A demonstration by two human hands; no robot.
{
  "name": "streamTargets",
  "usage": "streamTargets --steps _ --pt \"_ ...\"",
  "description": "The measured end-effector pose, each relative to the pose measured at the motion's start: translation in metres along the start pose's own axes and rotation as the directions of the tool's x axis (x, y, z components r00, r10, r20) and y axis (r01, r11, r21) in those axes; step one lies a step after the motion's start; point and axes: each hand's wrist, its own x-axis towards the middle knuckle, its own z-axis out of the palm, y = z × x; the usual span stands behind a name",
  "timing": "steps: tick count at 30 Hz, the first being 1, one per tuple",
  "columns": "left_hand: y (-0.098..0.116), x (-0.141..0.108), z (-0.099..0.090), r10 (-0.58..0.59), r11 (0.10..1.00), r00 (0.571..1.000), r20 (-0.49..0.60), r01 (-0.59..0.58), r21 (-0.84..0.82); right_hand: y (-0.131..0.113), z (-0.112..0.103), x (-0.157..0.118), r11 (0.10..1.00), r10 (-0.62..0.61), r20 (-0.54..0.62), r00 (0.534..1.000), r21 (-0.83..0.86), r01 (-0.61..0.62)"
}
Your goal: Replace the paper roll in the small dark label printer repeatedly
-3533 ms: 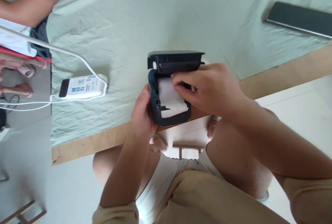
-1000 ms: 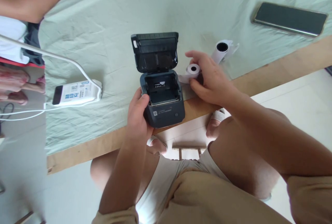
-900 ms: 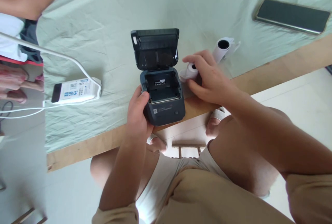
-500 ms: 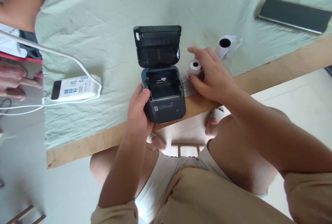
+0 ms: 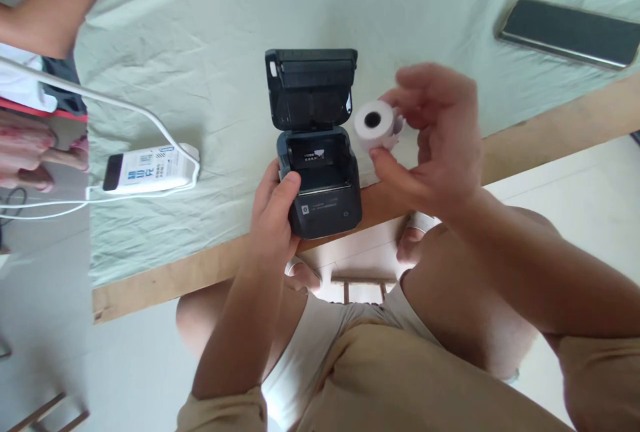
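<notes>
A dark label printer (image 5: 326, 182) sits at the table's near edge, its lid (image 5: 313, 89) flipped up and its paper bay showing bare. My left hand (image 5: 275, 209) is closed around the printer's left side, thumb on the top rim. Just right of the raised lid, my right hand (image 5: 435, 139) pinches a white paper roll (image 5: 385, 135) with a dark core between thumb and fingers. The roll is held above the cloth, its core end turned up toward me. The second roll that lay nearby is not visible; my right hand covers that spot.
A black phone (image 5: 573, 32) lies at the far right on the green cloth (image 5: 225, 39). At left is a white charger-like block (image 5: 153, 169) with white cables (image 5: 125, 104). Another person's arm (image 5: 60, 2) reaches in at upper left. A wooden edge (image 5: 165, 285) borders the table.
My right hand has lifted the paper roll off the cloth and turned, bringing it closer to the camera. My left hand stays on the printer.
</notes>
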Motion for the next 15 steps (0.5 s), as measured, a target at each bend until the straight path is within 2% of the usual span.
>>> streamTargets --steps 2,5,7,11,15 --pt "0.000 -0.001 0.000 0.024 0.999 0.999 0.029 -0.025 0.039 -0.018 0.002 0.001 0.998 -0.059 0.022 0.998 0.016 0.058" --pt "0.001 -0.002 0.001 0.033 0.997 0.999 0.041 -0.036 0.075 -0.027 0.008 0.004 0.986 -0.126 0.069 0.990 -0.097 0.132" --pt "0.002 -0.003 0.001 0.028 0.996 0.999 0.026 -0.030 0.089 -0.022 0.013 0.006 0.975 -0.146 0.092 0.985 -0.152 0.159" --pt "0.003 -0.004 0.000 0.011 0.994 1.000 0.001 -0.011 0.110 -0.006 0.020 0.008 0.979 -0.135 0.199 0.971 -0.127 0.162" --pt "0.004 -0.003 0.001 0.014 0.996 1.000 0.011 -0.015 0.088 -0.008 0.017 0.008 0.971 -0.191 0.151 0.970 -0.115 0.209"
